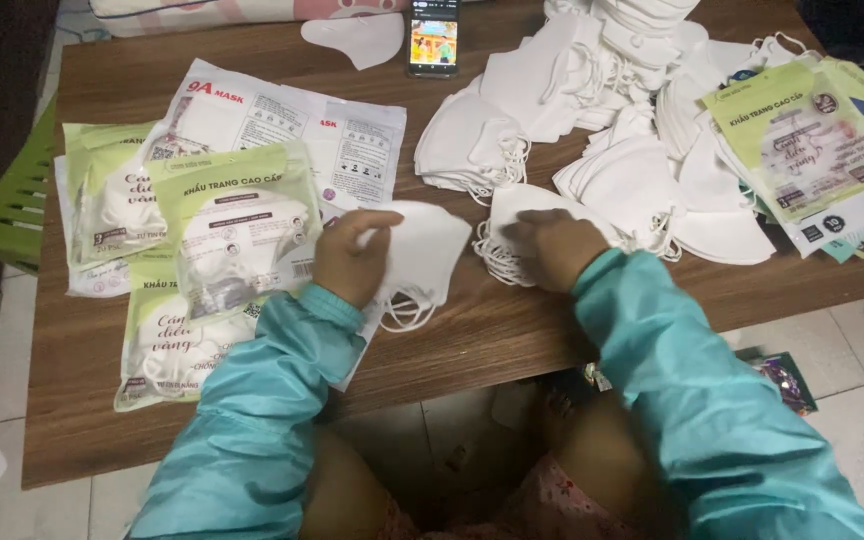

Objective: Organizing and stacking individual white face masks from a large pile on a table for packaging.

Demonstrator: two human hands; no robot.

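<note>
A folded white mask (422, 255) lies in the left hand (349, 258), just above the near middle of the wooden surface (492, 330). Its long axis runs roughly left to right, tilted a little; the pointed folded edge faces right and up, toward the other hand, and the ear loops (407, 310) hang from the lower edge toward the person. The left grip is closed on the mask's left end, thumb on top and fingers curled beneath.

Just to the right, the right hand (557, 248) rests palm down on a small stack (512, 235) of the same masks, fingers bent and pressing the top one; whether it pinches a mask or only touches cannot be told. The stack's loops spill out toward the left and near edge.

Both arms wear teal sleeves (272, 400).

Behind the right hand a large heap (602, 110) of loose white masks covers the far right part of the surface. At the far right lie empty printed bags (812, 140), green and white. To the left of the left hand lie filled packs (222, 230), green and white, overlapping one another. A phone (433, 38) with a lit screen lies at the far edge, with a single mask beside it.
</note>
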